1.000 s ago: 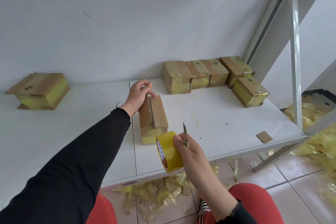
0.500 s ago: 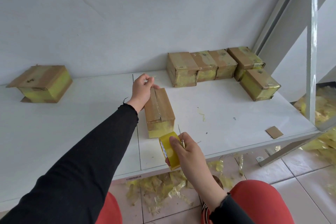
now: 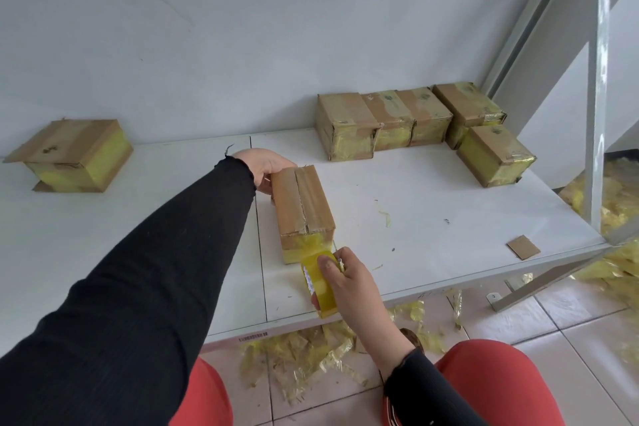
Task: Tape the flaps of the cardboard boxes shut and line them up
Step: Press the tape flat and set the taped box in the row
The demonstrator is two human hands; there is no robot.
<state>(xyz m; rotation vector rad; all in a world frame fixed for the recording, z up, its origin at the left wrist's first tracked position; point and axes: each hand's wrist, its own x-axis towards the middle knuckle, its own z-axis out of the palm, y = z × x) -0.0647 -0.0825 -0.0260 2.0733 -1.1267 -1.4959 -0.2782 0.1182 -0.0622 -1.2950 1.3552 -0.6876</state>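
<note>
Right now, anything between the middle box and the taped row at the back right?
Nothing solid visible. Between the middle box, held by the left hand, and the taped row lies bare tabletop, with only a thin tape scrap.

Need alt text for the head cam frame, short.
A person's left hand steadies the far end of a cardboard box on a white table while the right hand holds a yellow tape roll against its near end. Five taped boxes sit at the back right, one more far left.
</note>
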